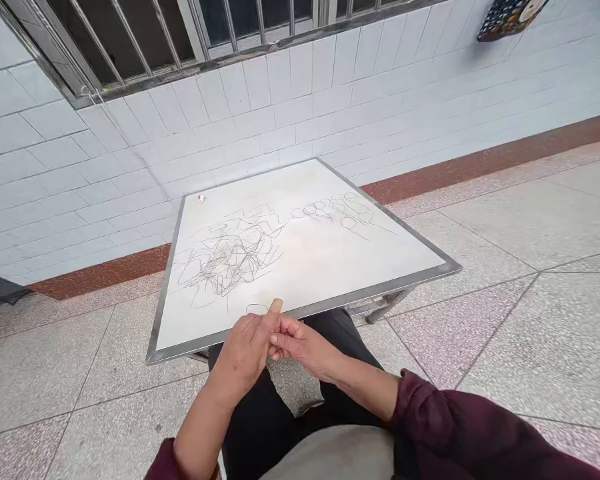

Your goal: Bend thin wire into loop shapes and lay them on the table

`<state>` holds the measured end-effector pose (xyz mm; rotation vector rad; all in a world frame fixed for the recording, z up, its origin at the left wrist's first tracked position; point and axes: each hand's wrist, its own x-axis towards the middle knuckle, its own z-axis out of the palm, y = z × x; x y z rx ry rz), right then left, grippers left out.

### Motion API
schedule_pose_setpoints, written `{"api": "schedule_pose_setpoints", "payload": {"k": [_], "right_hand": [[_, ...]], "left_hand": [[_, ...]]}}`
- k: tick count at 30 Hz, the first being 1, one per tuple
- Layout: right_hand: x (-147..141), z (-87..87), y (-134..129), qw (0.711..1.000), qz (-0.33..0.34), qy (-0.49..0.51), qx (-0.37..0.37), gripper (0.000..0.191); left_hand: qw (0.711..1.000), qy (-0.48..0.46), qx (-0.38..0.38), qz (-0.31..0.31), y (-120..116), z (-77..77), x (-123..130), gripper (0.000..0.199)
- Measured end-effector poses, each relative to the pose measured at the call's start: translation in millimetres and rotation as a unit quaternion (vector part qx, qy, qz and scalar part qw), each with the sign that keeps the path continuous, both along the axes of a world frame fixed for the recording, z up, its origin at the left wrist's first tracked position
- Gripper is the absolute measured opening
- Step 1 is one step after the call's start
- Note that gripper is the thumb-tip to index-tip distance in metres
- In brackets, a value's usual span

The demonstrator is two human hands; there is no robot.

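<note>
My left hand (244, 350) and my right hand (305, 347) meet at the near edge of the white-topped table (310, 267). Both are closed, fingertips pressed together, the left thumb pointing up. A thin dark wire-like strand (257, 306) curves out beside the left fingers and seems held there; the rest of it is hidden. Whatever lies between the right fingertips cannot be seen. On the tabletop's left half spreads a tangle of thin, bent strands (235, 257). Farther right lies a smaller group of strands with looped ends (337, 208).
A small red-and-white item (201, 198) sits at the table's far left corner. Behind stands a white tiled wall (280, 120) with a barred window (180, 33). A patterned cloth item (510, 19) hangs at upper right. My legs (340, 340) reach under the metal-rimmed table edge.
</note>
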<state>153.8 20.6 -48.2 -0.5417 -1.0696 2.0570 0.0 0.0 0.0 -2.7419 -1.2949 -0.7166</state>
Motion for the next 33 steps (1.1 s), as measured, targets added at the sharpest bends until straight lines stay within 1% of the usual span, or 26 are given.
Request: {"api": "schedule_pose_setpoints", "payload": {"k": [5, 8, 12, 15, 18, 24, 27, 29, 30, 31, 33], "right_hand": [[-1.3, -3.4, -1.1, 0.998, -0.055, -0.002, 0.003, 0.033], [-1.4, -1.6, -1.2, 0.996, -0.083, -0.023, 0.035, 0.033], [-1.9, -1.0, -0.8, 0.989, -0.091, -0.060, 0.096, 0.026], [-2.5, -4.7, -0.1, 0.986, -0.091, -0.077, 0.115, 0.018], [-2.6, -9.1, 0.9, 0.984, -0.098, -0.094, 0.113, 0.015], [-3.2, -10.3, 1.9, 0.986, -0.104, -0.099, 0.088, 0.019], [-1.4, -9.0, 1.9, 0.980, -0.118, -0.113, 0.116, 0.017], [2.4, -8.0, 2.8, 0.965, -0.134, -0.149, 0.170, 0.012], [5.1, -7.5, 3.7, 0.950, -0.147, -0.174, 0.212, 0.009], [8.2, -7.0, 4.9, 0.930, -0.159, -0.201, 0.265, 0.008], [14.7, -5.8, 7.9, 0.875, -0.174, -0.245, 0.380, 0.010]], "left_hand": [[0.999, 0.019, -0.047, -0.009, 5.0, 3.8, 4.6, 0.057], [0.998, 0.027, -0.057, -0.010, 5.3, 4.7, 7.0, 0.060], [0.997, 0.055, -0.055, -0.019, 3.2, 8.2, 10.2, 0.061], [0.995, 0.078, -0.065, -0.017, 1.6, 12.2, 11.5, 0.058], [0.993, 0.092, -0.077, -0.014, 0.7, 14.2, 11.2, 0.059], [0.992, 0.088, -0.086, -0.001, 0.1, 11.9, 9.3, 0.072], [0.992, 0.100, -0.081, 0.012, -0.7, 12.3, 9.9, 0.075], [0.990, 0.115, -0.080, 0.018, -1.8, 13.7, 10.7, 0.077], [0.989, 0.122, -0.079, 0.020, -2.4, 14.5, 11.0, 0.077], [0.988, 0.128, -0.078, 0.021, -3.0, 15.3, 11.4, 0.078], [0.987, 0.137, -0.077, 0.020, -3.9, 16.5, 12.1, 0.079]]}}
